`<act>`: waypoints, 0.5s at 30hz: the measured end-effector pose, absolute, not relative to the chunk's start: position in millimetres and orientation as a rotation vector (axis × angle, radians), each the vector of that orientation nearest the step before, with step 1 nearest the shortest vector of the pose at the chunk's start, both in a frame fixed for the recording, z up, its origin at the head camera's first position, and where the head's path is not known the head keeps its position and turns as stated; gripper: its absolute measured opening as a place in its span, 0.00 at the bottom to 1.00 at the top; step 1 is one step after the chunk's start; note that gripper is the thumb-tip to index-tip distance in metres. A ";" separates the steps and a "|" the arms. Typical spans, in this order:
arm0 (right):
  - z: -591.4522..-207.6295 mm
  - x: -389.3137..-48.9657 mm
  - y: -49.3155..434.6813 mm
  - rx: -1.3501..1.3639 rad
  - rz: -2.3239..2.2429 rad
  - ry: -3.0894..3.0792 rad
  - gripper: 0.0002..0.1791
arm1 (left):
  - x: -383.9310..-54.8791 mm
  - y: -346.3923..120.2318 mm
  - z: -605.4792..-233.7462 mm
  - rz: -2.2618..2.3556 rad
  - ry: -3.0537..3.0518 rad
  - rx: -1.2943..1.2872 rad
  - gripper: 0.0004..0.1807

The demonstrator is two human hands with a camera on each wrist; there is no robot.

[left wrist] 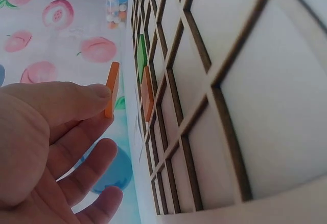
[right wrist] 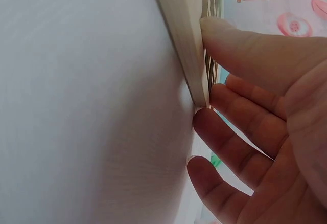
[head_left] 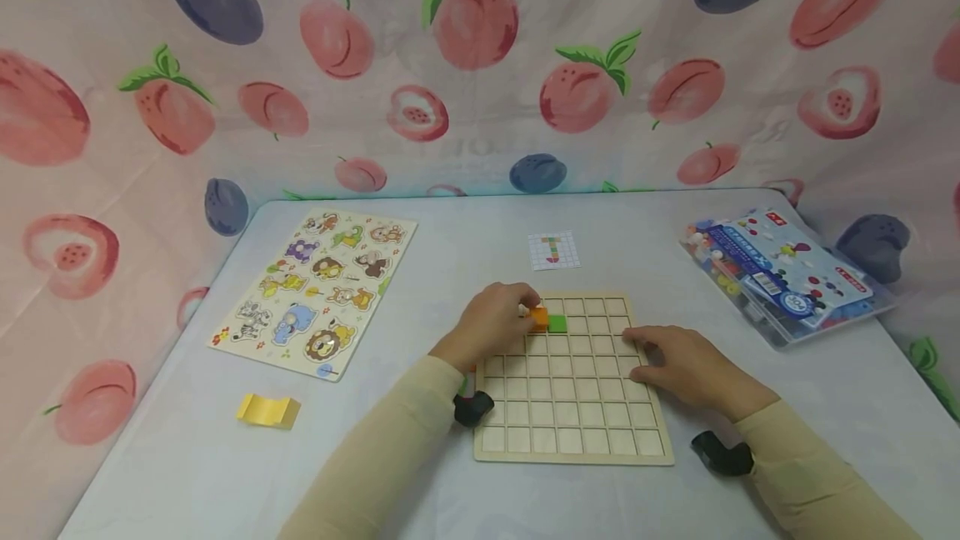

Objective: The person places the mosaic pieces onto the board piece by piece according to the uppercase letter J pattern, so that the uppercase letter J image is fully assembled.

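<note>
My left hand [head_left: 495,319] pinches an orange square tile [left wrist: 112,90] between thumb and fingers, over the upper left part of the wooden grid board [head_left: 573,458]. In the left wrist view the held tile stands apart from the grid. A second orange tile [left wrist: 147,93] sits in a grid cell, beside a green tile [head_left: 557,323]. At the board's right edge my right hand [head_left: 693,369] rests its thumb and fingertips against the frame, fingers loosely bent, as the right wrist view shows close up.
Behind the board lies a small card [head_left: 554,250] with a coloured square pattern. An animal puzzle board [head_left: 315,294] is at the left, with a yellow wavy block [head_left: 268,411] in front of it. A clear box of colourful beads [head_left: 787,273] stands at the back right.
</note>
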State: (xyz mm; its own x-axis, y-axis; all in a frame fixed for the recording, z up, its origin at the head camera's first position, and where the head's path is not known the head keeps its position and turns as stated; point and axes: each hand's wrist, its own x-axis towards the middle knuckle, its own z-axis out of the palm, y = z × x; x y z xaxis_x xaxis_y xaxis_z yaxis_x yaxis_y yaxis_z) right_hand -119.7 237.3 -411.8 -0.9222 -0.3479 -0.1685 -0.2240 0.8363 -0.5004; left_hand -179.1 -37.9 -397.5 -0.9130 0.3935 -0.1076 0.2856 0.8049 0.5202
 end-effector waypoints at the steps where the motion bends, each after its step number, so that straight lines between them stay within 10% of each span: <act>1: -411.7 -119.6 237.3 -0.437 -0.707 2.763 0.31 | -179.4 -37.0 -397.0 0.750 2.782 0.537 0.14; 15: -412.0 -119.7 237.6 -0.448 -0.717 2.767 0.31 | -183.2 -24.9 -396.1 0.721 2.769 0.593 0.15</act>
State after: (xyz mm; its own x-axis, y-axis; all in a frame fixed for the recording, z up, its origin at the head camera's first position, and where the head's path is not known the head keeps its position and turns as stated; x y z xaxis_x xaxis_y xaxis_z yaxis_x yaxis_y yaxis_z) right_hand -119.7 237.6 -412.0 -0.9221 -0.3524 -0.1598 -0.2304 0.8318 -0.5051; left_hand -183.2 -24.9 -396.1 -0.8948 0.4333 -0.1072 0.3261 0.7985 0.5060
